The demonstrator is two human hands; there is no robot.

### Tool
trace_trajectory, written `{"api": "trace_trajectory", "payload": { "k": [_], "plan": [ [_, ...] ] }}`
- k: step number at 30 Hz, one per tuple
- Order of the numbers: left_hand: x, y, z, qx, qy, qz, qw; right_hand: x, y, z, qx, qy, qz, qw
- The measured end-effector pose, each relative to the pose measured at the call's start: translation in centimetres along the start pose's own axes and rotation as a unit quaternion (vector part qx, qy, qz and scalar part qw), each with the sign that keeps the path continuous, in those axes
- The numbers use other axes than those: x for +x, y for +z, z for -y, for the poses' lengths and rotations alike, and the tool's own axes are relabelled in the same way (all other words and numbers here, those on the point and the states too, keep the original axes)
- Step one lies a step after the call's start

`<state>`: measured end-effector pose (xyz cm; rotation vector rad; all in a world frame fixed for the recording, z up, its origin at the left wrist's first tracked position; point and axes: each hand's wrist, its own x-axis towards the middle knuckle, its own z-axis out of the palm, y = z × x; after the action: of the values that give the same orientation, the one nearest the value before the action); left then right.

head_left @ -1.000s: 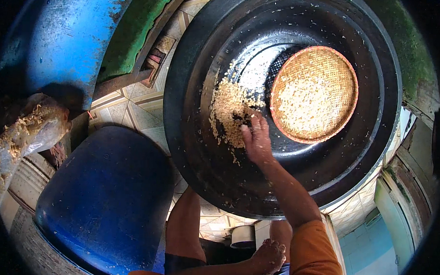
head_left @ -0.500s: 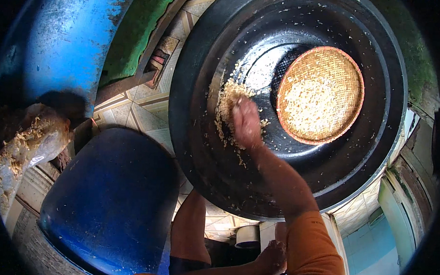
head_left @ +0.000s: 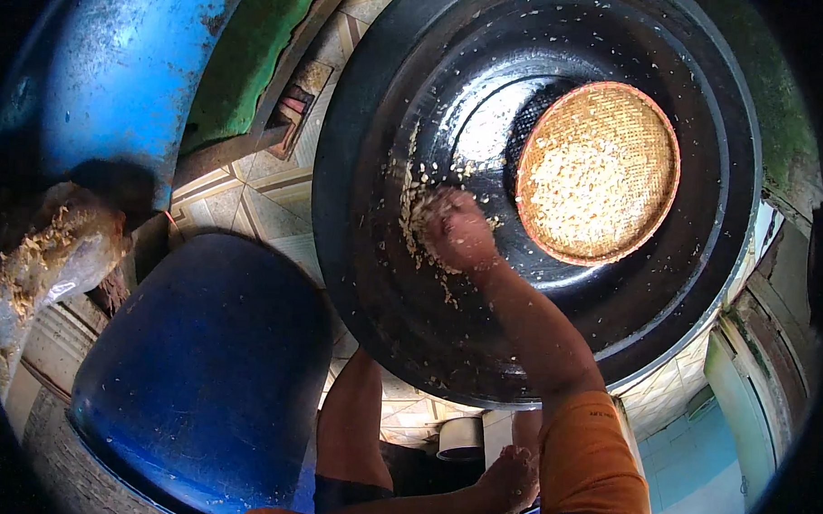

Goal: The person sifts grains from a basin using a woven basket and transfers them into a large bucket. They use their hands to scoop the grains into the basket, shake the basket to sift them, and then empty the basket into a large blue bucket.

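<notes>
Your right hand (head_left: 461, 230) is down in a wide, round black basin (head_left: 360, 165), its fingers curled over a scatter of pale, flat, grain-like pieces (head_left: 411, 216); it is blurred, so you cannot tell whether that grip has closed on any. To its right, within the basin's rim, a round, red-edged tan woven basket (head_left: 652, 166) carries more such pieces. Your left hand (head_left: 511, 480) is beside your right leg (head_left: 526, 429), its grip too unclear to judge.
</notes>
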<state>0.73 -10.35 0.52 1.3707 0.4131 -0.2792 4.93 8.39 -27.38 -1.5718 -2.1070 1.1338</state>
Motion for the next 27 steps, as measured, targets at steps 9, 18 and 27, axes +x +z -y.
{"api": "trace_trajectory", "payload": {
  "k": [9,18,27],
  "plan": [
    [-0.2,0.4,0.0,0.020,0.002,0.004,1.000,-1.2,1.1,-1.0,-0.032,0.049,-0.126,0.990],
    [0.2,2.2,0.4,-0.030,-0.016,0.028,0.999,-5.5,7.4,-0.7,0.230,0.633,-0.253,0.695],
    [-0.3,3.7,0.0,-0.077,-0.009,-0.201,0.977,1.3,9.0,2.4,0.166,0.521,-0.219,0.808]
  ]
}}
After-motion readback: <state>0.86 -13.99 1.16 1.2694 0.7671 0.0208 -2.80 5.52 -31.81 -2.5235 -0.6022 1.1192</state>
